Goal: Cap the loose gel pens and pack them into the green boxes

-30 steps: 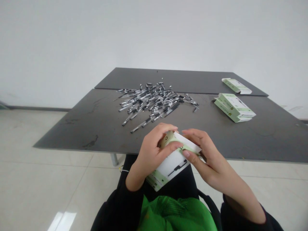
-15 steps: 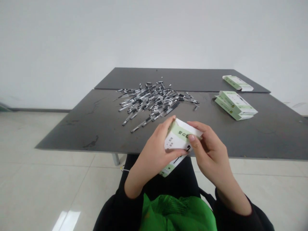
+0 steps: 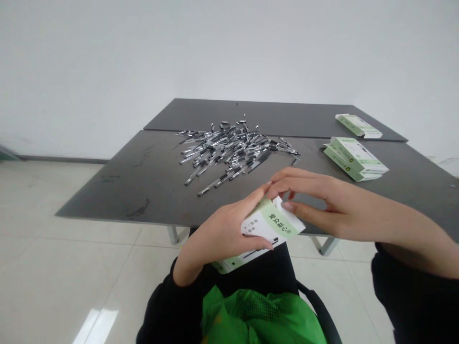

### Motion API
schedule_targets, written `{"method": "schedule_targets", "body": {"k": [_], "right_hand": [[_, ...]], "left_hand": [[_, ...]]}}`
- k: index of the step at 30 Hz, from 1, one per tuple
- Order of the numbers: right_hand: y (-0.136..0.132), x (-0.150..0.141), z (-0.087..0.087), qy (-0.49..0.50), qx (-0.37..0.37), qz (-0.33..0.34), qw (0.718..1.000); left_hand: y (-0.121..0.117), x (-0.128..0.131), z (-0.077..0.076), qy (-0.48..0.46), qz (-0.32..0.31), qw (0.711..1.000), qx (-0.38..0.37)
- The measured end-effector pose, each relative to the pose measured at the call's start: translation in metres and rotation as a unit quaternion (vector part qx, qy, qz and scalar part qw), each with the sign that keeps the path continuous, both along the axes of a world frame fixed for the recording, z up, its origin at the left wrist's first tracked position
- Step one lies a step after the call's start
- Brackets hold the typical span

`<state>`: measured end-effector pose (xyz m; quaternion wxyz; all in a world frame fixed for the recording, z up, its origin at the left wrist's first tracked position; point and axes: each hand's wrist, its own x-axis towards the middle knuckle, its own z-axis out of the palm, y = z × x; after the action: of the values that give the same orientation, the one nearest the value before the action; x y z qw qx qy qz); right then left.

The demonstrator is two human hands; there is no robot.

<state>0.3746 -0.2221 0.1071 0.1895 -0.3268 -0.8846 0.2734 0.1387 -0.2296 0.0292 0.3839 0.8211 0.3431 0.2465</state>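
Observation:
A white and light-green cardboard pen box [image 3: 258, 227], with a pen printed on it, is held tilted above my lap near the table's front edge. My left hand [image 3: 225, 234] grips it, thumb across the printed face and fingers around the far side, partly hidden. At the box's upper end my right hand [image 3: 315, 198] bends over a white flap [image 3: 278, 203], thumb and fingertips pressed to it. Whether anything is inside the box cannot be seen. Beyond my hands, a loose pile of black-and-clear pens [image 3: 229, 150] lies on the dark table [image 3: 158, 179].
Two stacked boxes [image 3: 358, 157] of the same kind sit on the table's right side. Behind them another box [image 3: 360, 126] lies with its end flap open. A seam [image 3: 315, 138] runs across between two tabletops, and a white wall stands behind.
My right hand has come around over the box's upper end from its right side, with the forearm swung outward. The box has turned and dipped slightly in my left hand.

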Motion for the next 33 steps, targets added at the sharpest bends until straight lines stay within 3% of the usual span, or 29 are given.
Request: {"method": "schedule_targets", "body": {"k": [7,12,23,33], "right_hand": [[0.007,0.001,0.025,-0.084,-0.084,0.032,0.992],[0.014,0.004,0.028,-0.083,-0.159,0.052,0.982],[0.008,-0.013,0.004,0.037,-0.122,0.027,0.991],[0.002,-0.015,0.014,-0.026,-0.107,-0.028,0.994]], "left_hand": [[0.004,-0.005,-0.004,-0.051,-0.061,0.997,-0.022],[0.005,-0.006,-0.003,-0.085,-0.076,0.992,-0.044],[0.004,-0.005,-0.007,-0.087,-0.024,0.994,0.056],[0.002,-0.005,-0.009,-0.086,-0.022,0.995,0.054]]}}
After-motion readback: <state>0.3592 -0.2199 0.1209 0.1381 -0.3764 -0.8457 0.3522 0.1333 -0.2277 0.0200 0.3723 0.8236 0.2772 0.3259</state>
